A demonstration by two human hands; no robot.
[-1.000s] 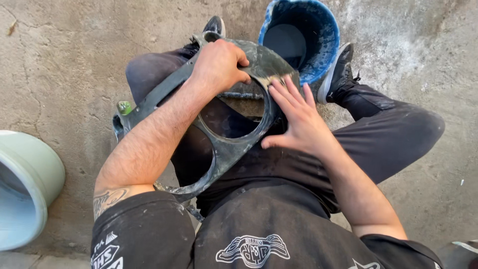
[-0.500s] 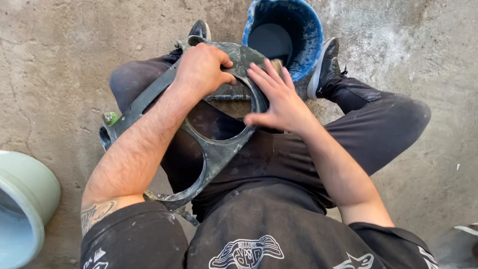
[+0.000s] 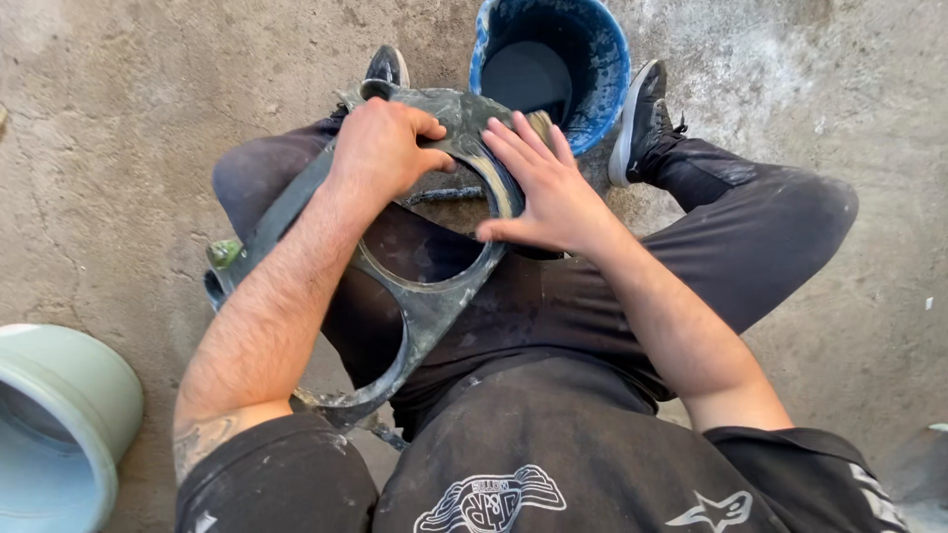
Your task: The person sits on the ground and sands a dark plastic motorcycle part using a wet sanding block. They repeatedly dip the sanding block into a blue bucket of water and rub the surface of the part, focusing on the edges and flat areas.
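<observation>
Blue bucket [image 3: 592,59] ahead; pale green bucket [image 3: 59,415] left; concrete floor [image 3: 118,118].

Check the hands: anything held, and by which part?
Left hand grips the dark two-ring frame at the upper ring's top rim. Right hand lies flat on that ring's right rim, pressing a pale pad; not a closed grip.

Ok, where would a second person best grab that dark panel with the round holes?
Probably the bar between the two round openings of the dark panel, from the right, fingers hooked through an opening. The left hand and right hand occupy the top.
</observation>
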